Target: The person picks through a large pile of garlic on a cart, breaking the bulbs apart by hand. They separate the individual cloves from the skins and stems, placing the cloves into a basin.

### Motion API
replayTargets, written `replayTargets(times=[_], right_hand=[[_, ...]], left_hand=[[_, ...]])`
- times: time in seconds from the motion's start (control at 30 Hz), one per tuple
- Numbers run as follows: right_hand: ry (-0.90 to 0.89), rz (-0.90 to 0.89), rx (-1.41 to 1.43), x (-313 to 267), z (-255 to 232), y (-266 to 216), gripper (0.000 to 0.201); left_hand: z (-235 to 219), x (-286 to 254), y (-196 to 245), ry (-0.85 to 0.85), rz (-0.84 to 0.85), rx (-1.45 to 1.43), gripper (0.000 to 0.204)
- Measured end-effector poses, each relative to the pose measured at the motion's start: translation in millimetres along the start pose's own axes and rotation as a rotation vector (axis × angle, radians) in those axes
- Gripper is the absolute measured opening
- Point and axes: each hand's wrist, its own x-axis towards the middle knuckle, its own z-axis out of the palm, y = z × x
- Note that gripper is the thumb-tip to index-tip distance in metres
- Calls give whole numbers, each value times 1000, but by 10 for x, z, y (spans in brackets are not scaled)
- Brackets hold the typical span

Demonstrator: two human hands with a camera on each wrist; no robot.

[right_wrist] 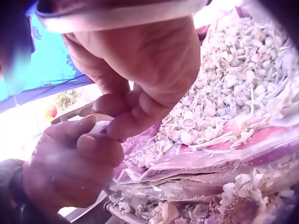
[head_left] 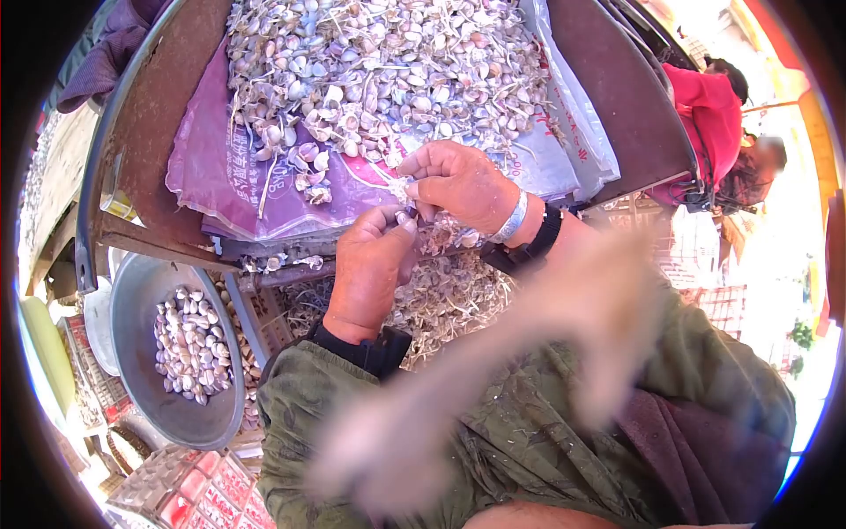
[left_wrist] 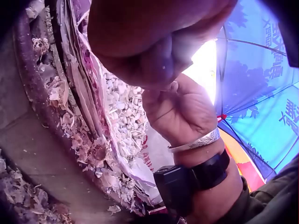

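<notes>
Close together at the near edge of a heap of garlic (head_left: 379,79), both hands work on one small piece of garlic. My left hand (head_left: 370,260) pinches a purplish garlic clove (head_left: 404,215) between thumb and fingertips; the clove also shows in the right wrist view (right_wrist: 99,127). Its fingertips meet those of my right hand (head_left: 467,189), whose thumb and fingers pinch a pale, stringy garlic head (head_left: 399,186), mostly hidden by the fingers. In the left wrist view, the right hand (left_wrist: 180,109) shows behind the darker left hand (left_wrist: 154,42).
Purple printed sacks (head_left: 207,181) lie under the heap on a metal-edged stand (head_left: 132,132). A grey basin (head_left: 145,353) of cloves stands at lower left. Papery skins (head_left: 449,304) pile below the edge. A blurred pale shape (head_left: 502,344) crosses the lap. People (head_left: 705,123) sit at right.
</notes>
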Motion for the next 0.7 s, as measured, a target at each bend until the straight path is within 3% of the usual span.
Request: replayTargets(times=[0.1,0.2,0.3,0.33,0.43,0.47,0.57,0.67,0.7], right_hand=[[-32,-30,-6,9,-86,-61,23],[76,19,-191,56,-174,-107,18],[-425,170,-767,110,-300,-255,12],[-527,-247,-1071,198,-339,-142,11],[-249,-487,-949,399,-244,-38,13],[-160,-370,-869,453,-142,-73,14],[-20,-735,-1066,929,-12,212,14],[42,-445,-1299,1110,243,126,15],[14,-442,-1342,1173,264,171,16]], left_hand=[[18,-45,-9,48,105,-61,16],[-22,-103,23,3,122,-93,17],[-27,-154,66,4,41,-191,17],[-42,-149,60,12,14,-243,16],[-66,-137,40,30,-43,-350,15],[-71,-142,52,35,-45,-346,16],[-127,-118,39,22,-30,-328,19],[-134,-112,62,75,-44,-290,21],[-131,-115,73,104,-55,-274,22]])
